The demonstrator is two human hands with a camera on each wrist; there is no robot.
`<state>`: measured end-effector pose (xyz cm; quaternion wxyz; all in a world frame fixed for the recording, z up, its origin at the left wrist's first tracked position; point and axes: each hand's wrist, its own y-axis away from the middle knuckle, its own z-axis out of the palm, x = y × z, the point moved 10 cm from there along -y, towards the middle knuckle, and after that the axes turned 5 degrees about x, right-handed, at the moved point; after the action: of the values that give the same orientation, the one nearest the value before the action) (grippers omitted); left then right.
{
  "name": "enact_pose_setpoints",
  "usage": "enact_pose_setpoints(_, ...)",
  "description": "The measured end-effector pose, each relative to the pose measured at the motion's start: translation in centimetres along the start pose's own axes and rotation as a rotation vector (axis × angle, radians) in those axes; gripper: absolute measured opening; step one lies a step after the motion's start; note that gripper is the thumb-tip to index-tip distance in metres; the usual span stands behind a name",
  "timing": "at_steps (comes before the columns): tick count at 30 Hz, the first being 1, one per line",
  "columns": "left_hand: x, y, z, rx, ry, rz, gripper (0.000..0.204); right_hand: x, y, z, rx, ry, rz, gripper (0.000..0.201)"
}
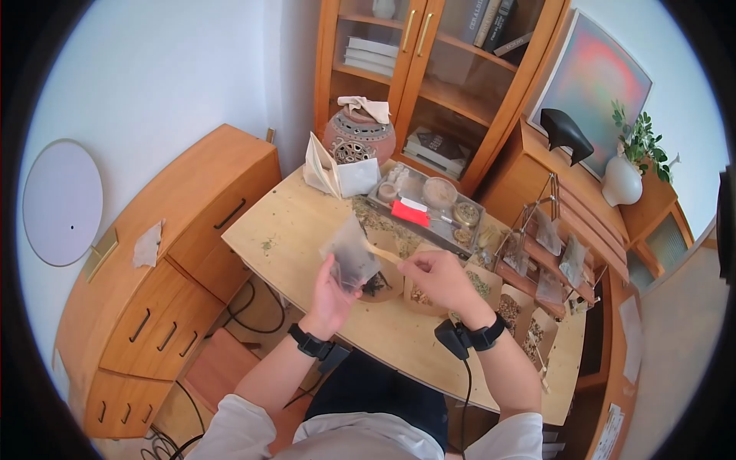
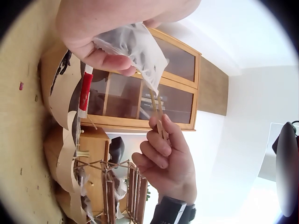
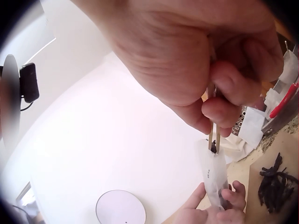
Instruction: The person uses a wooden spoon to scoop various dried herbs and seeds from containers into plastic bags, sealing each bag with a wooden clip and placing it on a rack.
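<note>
A translucent bag (image 1: 351, 253) is held upright by my left hand (image 1: 333, 297), its fingers curled round the lower part. My right hand (image 1: 445, 280) pinches wooden tweezers (image 1: 386, 254), also seen in the left wrist view as light tweezers (image 2: 158, 114). In the right wrist view the tweezer tips are at the mouth of the bag (image 3: 214, 175), with a dark piece (image 3: 214, 146) between them. Dark dried strips (image 3: 275, 186) lie on brown paper beside the bag.
Paper trays of dried bits (image 1: 509, 310) stand to the right. Behind are a grey tray (image 1: 468, 247) with jars and a red item, a clay pot (image 1: 360, 138), and an open booklet (image 1: 326, 169). A wooden rack (image 1: 529, 268) holds small bags.
</note>
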<state>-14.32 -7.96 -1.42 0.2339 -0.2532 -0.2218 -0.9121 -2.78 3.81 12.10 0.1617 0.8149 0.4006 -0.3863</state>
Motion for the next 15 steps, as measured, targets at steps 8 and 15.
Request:
enact_pose_setpoints(8,-0.2,0.2,0.4,-0.004,-0.071,0.014,0.049,-1.3,0.9,0.6,-0.046,0.151,-0.064,0.030)
enact_pose_setpoints(15,-0.4,0.4,0.7,-0.034,-0.138,0.012,0.050,-1.2,0.5,0.4,-0.137,0.176,-0.031,0.030)
